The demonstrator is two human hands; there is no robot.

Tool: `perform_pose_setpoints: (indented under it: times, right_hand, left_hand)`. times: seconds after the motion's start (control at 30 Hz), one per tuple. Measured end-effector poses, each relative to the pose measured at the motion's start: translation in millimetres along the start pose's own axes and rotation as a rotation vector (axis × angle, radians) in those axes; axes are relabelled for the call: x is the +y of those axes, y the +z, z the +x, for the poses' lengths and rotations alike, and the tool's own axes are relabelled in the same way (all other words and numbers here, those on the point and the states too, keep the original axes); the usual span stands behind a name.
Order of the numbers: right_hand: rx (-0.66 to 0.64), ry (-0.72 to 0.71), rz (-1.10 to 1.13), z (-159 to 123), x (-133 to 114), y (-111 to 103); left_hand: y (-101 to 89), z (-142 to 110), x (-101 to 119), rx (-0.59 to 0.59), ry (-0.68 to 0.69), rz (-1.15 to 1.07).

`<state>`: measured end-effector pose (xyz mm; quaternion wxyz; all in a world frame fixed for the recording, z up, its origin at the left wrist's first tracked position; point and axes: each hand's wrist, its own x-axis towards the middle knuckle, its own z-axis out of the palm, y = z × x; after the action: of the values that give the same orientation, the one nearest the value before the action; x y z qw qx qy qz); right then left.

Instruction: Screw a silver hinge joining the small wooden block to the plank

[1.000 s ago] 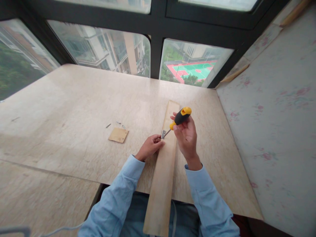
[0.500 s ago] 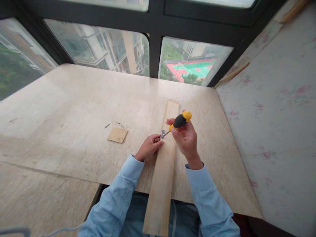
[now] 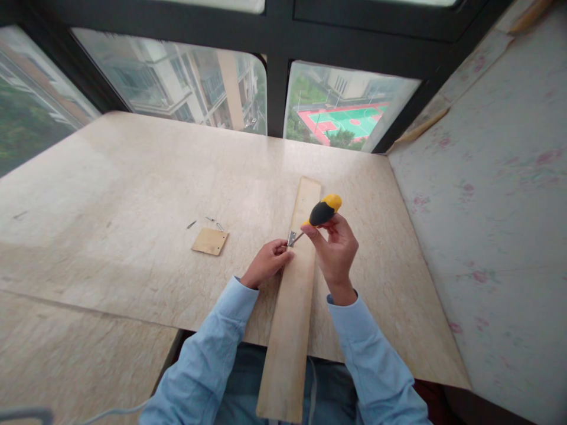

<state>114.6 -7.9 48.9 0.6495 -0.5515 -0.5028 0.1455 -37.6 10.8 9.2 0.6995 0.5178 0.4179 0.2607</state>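
A long pale wooden plank [image 3: 290, 307] lies lengthwise across the marbled tabletop [image 3: 133, 177], its near end overhanging my lap. My left hand [image 3: 268, 262] is closed, pinching a small metal bracket [image 3: 292, 238] against the plank's left edge. My right hand [image 3: 335, 249] is wrapped round a yellow-and-black screwdriver [image 3: 322, 212], whose tip points down-left onto the bracket. Both arms wear light blue sleeves.
A small square wooden piece [image 3: 209, 241] lies left of the plank, with a few loose screws [image 3: 215, 223] just beyond it. Dark-framed windows [image 3: 274, 71] run along the table's far edge. A floral-patterned surface [image 3: 500, 195] borders the right side.
My right hand has turned on the screwdriver handle, fingers regripping, while the tip stays on the bracket. The left hand has not moved. The view has shifted slightly.
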Motion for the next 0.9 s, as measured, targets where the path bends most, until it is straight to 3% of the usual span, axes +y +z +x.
perform_pose_setpoints:
  times: [0.1,0.27,0.5,0.6,0.77,0.9]
  right_hand:
    - [-0.061,0.007,-0.021,-2.8,-9.6,-0.7]
    - [-0.262,-0.013,0.168,-5.1,-17.4,3.0]
    - [-0.051,-0.025,0.007,-5.6,-1.2,5.2]
    - [-0.002,0.01,0.039,-5.7,-2.1,5.9]
    - [-0.026,0.072,0.266,-7.0,-13.9,9.8]
    - [-0.083,-0.021,0.408,-7.7,-16.9,14.4]
  left_hand:
    - [0.5,-0.2,0.7,-0.005,-0.009,-0.012]
    - [1.9,-1.3,2.7,-0.011,-0.005,-0.049]
    - [0.5,0.1,0.0,-0.01,0.013,0.006]
    - [0.5,-0.1,0.1,-0.01,0.01,0.002]
    - [1.6,-1.0,2.3,-0.005,0.003,-0.015]
    - [1.8,-0.4,2.4,0.012,0.006,0.011]
